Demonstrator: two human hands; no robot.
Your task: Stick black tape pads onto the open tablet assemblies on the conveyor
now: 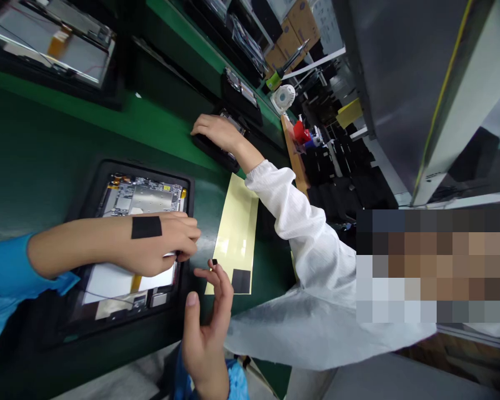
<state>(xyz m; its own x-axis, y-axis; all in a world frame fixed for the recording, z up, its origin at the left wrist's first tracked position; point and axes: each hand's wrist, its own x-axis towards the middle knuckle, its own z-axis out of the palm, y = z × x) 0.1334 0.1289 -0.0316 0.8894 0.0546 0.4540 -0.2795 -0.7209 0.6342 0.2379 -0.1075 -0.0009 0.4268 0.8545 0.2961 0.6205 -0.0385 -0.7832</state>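
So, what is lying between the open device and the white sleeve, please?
A yellow sheet lies between the open device and the white sleeve, on the green table; the head view shows it.

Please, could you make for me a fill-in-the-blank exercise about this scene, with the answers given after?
The left hand has a ____ patch near its wrist.
The camera wearer's sleeves are ____.
The long sheet beside the open device is ____.
The co-worker's sleeve is ____.

Missing words: black; blue; yellow; white.
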